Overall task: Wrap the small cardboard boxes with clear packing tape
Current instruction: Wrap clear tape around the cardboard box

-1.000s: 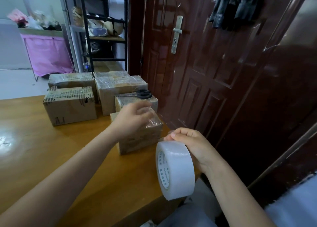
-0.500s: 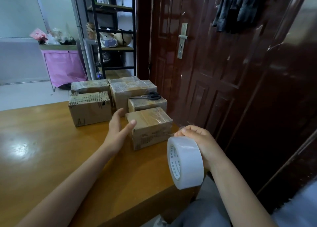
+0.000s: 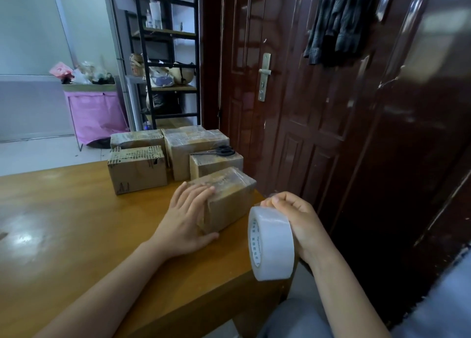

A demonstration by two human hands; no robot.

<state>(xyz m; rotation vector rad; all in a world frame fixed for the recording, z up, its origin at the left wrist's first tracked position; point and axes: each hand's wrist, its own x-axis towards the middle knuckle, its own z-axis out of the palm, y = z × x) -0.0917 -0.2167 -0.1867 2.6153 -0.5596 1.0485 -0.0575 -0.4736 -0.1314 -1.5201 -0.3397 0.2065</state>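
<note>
Box (image 3: 228,200) being wrapped is seen at the near right corner of the table (image 3: 76,235), just in front of 4 other cardboard boxes (image 3: 137,168). It is judged light and stiff, with firm edges that should bear a flat press; the glossy film already over its top and side looks slippery, so a hold by opposite faces or a palm on the end face is judged safest. The left hand (image 3: 187,219) is laid flat against the box's near-left end, fingers (image 3: 201,192) straight and together, thumb on the table. Tape roll (image 3: 271,243) is gripped by the right hand (image 3: 297,219) off the table edge, fingers curled over the roll's top; a clear strip seems to run from roll to box, but this cannot be confirmed. The roll is judged light, rigid at the core, sticky at the free end. Scissors (image 3: 221,151) are rested on a rear box. Small print is seen on the roll's core, too blurred to read. "AJ"-like marks are seen on the left box, uncertain.
</note>
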